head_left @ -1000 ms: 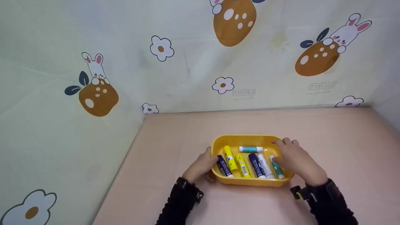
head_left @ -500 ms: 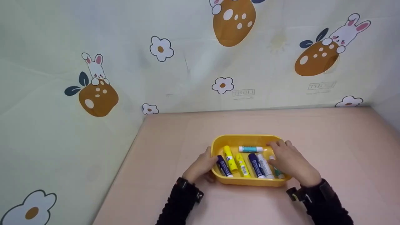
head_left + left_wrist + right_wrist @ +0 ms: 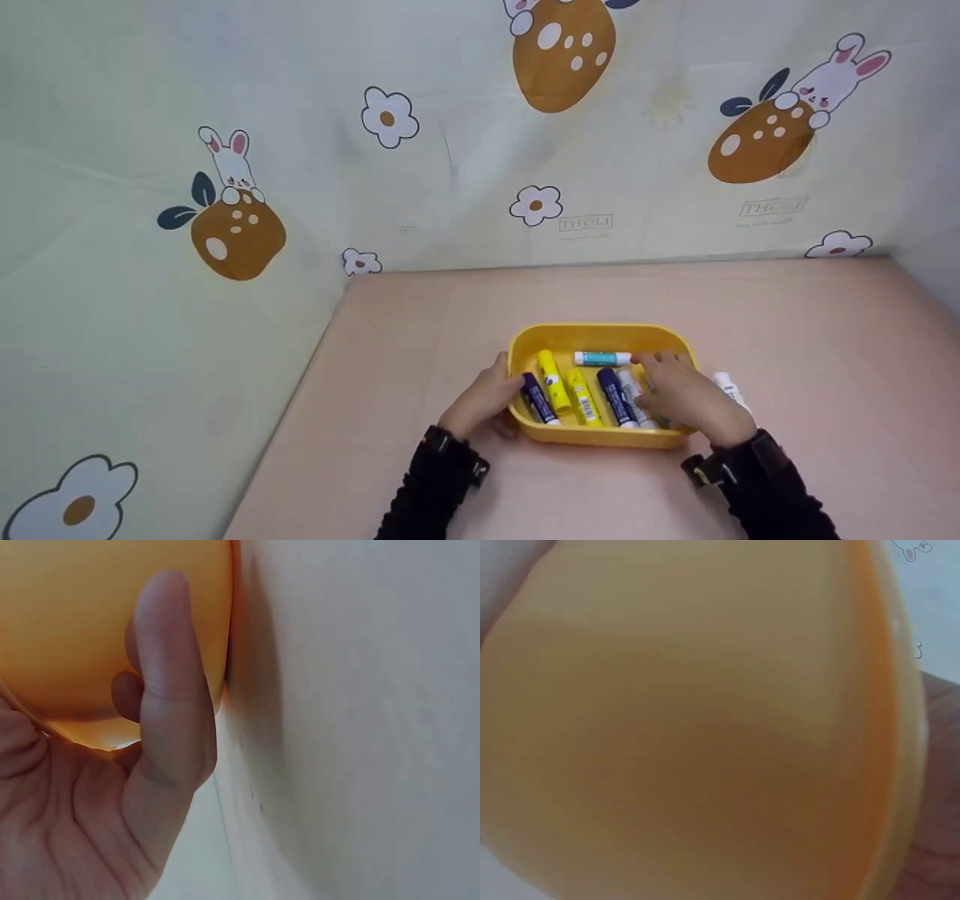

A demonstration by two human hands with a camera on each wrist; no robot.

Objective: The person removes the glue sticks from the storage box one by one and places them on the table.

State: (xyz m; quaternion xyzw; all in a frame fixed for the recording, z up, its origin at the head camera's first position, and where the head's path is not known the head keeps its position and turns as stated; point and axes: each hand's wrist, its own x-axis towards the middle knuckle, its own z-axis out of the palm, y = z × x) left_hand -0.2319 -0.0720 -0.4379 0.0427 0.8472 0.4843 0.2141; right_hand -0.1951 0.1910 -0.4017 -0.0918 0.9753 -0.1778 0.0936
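In the head view a yellow tray [image 3: 600,436] on the table holds several glue sticks. Its left end is gripped by my left hand [image 3: 484,397], thumb on the rim and fingers outside. The left wrist view shows curled fingers [image 3: 171,652] against the tray's outer wall. My right hand [image 3: 686,394] reaches over the right end, fingers spread and bent above a white glue stick [image 3: 630,386] and a mostly hidden green one. Nearby lie a dark blue glue stick [image 3: 616,397] and a teal-and-white one [image 3: 602,358]. The tray's wall [image 3: 705,727] fills the right wrist view.
Another white glue stick [image 3: 730,389] lies on the table right of the tray, partly behind my right wrist. Yellow glue sticks [image 3: 553,382] and a second dark blue one [image 3: 538,397] are at the tray's left. A patterned sheet [image 3: 450,172] stands behind the table [image 3: 420,315].
My right hand has shifted left, farther into the tray, covering the green glue stick. A white glue stick outside the tray now shows beside my wrist. My left hand stays put.
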